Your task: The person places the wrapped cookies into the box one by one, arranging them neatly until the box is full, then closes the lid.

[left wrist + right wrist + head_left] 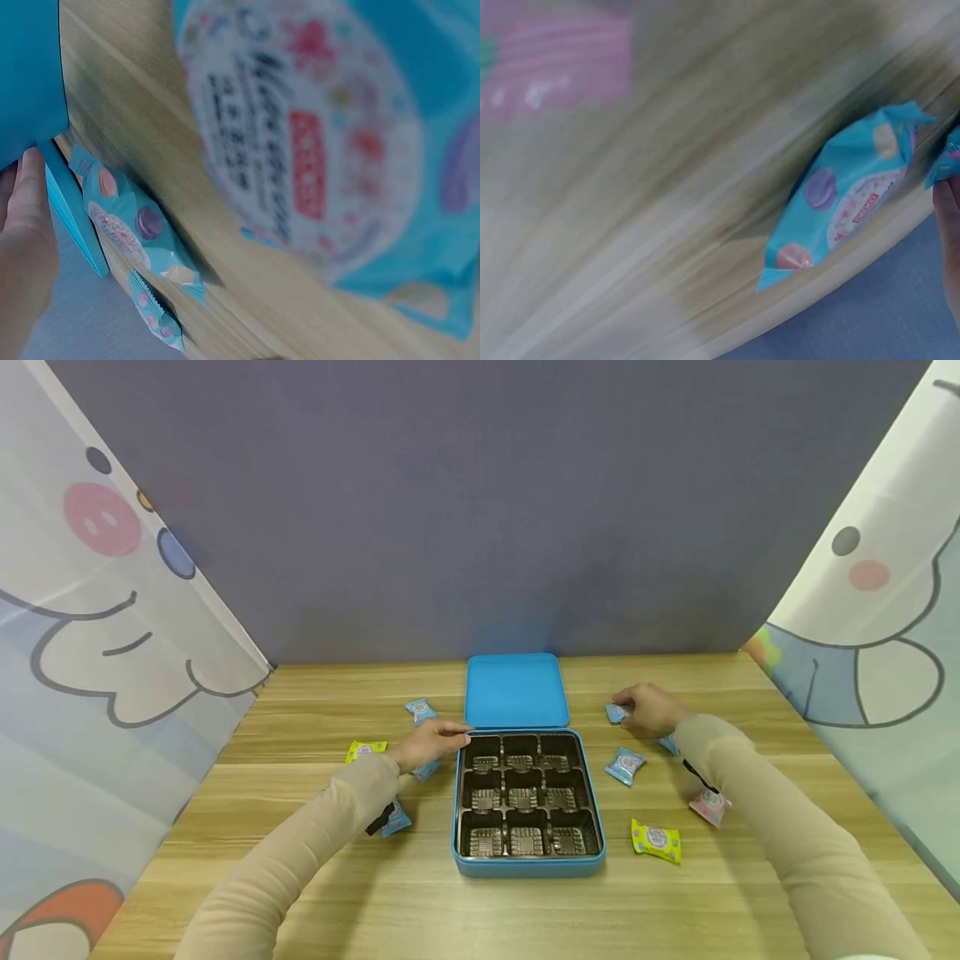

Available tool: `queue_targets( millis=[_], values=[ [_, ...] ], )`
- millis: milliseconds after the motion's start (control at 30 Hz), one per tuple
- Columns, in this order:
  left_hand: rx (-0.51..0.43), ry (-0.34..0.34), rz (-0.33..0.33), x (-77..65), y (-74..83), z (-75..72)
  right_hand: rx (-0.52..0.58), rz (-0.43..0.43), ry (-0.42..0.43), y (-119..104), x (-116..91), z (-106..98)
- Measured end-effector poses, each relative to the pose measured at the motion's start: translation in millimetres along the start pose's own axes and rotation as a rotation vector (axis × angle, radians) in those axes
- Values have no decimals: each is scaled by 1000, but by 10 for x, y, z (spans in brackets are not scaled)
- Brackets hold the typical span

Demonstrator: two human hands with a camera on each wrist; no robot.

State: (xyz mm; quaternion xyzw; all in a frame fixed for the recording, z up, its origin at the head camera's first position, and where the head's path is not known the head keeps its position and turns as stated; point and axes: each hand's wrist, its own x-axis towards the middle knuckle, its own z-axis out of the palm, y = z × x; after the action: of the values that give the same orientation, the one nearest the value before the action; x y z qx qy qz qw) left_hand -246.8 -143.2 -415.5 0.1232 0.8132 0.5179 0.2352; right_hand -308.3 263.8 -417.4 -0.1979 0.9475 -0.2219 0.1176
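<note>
In the head view my left hand (429, 743) touches the top left corner of a blue box (525, 867), fingers stretched toward its rim. The box holds a dark tray (527, 774) with rows of square compartments, and its blue lid (516, 691) lies open behind it. My right hand (651, 708) is right of the lid, its thumb and fingers pinching a blue candy packet (617, 712). That packet shows only in part at the edge of the right wrist view, beside my fingertips (945, 202). Another blue packet (840, 196) lies close by there.
Right of the box lie a blue packet (626, 766), a yellow packet (656, 841) and a pink packet (708, 807). On the left are a yellow packet (365, 749) and several blue ones, some partly behind my arm. A grey wall (517, 527) stands at the table's back edge.
</note>
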Motion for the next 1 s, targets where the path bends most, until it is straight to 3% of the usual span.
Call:
queue_targets(
  millis=[433,1000],
  values=[
    [25,-2,2,-7,-5,1,-31,14,-8,10,30,14],
    [12,3,-2,-4,12,-1,-36,-3,44,-6,-5,-59]
  ],
)
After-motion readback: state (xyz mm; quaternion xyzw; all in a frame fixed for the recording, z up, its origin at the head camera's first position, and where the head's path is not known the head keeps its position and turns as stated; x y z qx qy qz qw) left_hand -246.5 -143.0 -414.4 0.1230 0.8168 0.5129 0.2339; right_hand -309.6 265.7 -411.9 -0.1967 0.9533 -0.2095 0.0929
